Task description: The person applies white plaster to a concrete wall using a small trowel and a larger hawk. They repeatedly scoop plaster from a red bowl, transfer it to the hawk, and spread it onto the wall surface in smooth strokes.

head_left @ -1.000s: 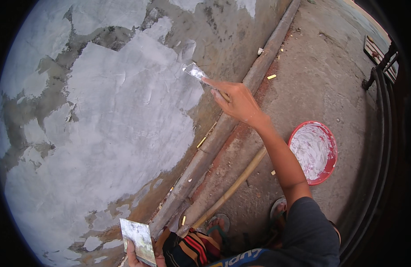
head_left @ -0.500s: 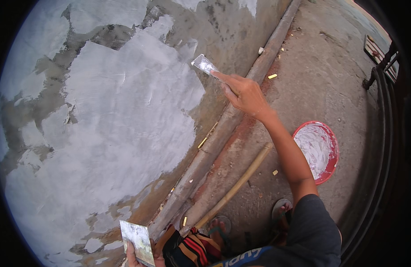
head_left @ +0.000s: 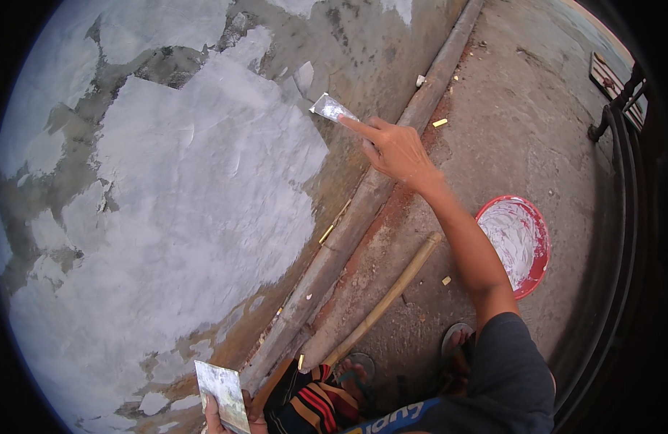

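Note:
My right hand (head_left: 398, 150) is closed on a putty knife (head_left: 332, 108), index finger stretched along it toward the blade. White paste smears the blade, which lies at or very near the wall (head_left: 356, 65); contact is hard to tell. Left of the blade spreads a broad patch of whitish putty (head_left: 211, 159) with an uneven edge, and a small pale dab (head_left: 303, 76) sits just above it. At the lower left, my left hand (head_left: 214, 418) grips a flat, square-edged metal plate (head_left: 224, 390) streaked with white. Any handle on this plate is hidden.
A red basin (head_left: 542, 253) of white paste stands on the concrete floor right of my forearm. A long ledge (head_left: 334, 249) runs along the wall's foot. Beside it lies a bamboo pole (head_left: 392, 293). Small yellow pieces (head_left: 440, 123) are scattered about. A dark metal frame (head_left: 612, 119) stands far right.
The putty knife has shifted slightly down along the wall, and the pale dab above it shows more clearly. My left hand stays nearly still with the plate. The whole view has shifted a little.

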Motion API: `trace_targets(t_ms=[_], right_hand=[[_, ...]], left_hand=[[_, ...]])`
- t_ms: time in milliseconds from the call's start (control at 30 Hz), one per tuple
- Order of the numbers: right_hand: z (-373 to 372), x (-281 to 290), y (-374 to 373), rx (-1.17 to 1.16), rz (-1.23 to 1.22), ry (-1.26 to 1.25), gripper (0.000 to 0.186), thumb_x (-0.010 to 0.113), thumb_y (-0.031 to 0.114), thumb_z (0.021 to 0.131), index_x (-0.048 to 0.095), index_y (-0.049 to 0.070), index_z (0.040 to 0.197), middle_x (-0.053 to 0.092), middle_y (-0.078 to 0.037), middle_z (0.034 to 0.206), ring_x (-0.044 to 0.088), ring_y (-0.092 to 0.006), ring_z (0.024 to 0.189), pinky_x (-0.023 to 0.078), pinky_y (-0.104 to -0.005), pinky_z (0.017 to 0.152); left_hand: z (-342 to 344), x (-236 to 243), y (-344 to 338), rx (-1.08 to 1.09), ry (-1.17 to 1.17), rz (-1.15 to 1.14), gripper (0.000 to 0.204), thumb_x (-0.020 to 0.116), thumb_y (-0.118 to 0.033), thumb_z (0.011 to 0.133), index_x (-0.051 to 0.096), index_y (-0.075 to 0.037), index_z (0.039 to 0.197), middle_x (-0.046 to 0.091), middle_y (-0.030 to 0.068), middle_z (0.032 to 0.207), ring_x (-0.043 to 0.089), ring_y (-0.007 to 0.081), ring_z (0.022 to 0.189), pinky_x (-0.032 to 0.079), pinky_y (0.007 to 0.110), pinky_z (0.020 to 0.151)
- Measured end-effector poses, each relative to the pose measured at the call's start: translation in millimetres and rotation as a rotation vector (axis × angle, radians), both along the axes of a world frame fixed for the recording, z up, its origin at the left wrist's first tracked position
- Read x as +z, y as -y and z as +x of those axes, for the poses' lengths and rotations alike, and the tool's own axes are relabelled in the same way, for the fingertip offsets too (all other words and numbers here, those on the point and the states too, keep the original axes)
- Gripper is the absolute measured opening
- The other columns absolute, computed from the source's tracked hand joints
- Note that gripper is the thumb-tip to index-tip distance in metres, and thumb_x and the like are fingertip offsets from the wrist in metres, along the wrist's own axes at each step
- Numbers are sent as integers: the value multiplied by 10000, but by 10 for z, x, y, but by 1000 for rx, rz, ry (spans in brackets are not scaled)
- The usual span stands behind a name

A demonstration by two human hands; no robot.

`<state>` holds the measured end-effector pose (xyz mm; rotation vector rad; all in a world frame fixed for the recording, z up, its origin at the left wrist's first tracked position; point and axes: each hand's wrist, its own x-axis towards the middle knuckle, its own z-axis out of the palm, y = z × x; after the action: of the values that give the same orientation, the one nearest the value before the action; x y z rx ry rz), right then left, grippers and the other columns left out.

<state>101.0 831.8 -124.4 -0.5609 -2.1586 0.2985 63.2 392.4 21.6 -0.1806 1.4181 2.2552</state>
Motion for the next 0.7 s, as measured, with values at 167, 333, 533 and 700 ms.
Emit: trace_targets(t_ms=[167,333,533,700], right_hand=[[99,248,-287,38,66,-166,588,601,38,808,540,272,1344,550,-73,685,500,-198,525,442,-336,506],[5,415,-276,20,58,-19,555,593,89,820,540,271,1341,573,-88,691,534,-233,553,457,-367,536],[229,508,-310,-43,125,274,542,568,100,825,541,282,1334,579,-101,686,560,-262,584,461,-378,552],[80,665,-209,14,114,11,542,576,106,825,538,285,1335,575,-98,686,571,-267,594,462,-381,548]], left_hand=[[1,-35,-21,-23,20,-43,314,527,-214,955,549,-26,1205,680,126,1073,674,234,920,540,321,687],[22,7,-86,30,19,-49,325,523,-218,958,540,-14,1210,681,137,1040,674,246,901,536,316,648],[-12,-12,-23,3,1,-50,326,524,-218,957,540,-13,1210,683,129,1036,673,243,899,540,309,677],[21,16,-155,129,1,-140,327,527,-225,956,548,-13,1204,686,126,1015,674,242,887,539,303,695]])
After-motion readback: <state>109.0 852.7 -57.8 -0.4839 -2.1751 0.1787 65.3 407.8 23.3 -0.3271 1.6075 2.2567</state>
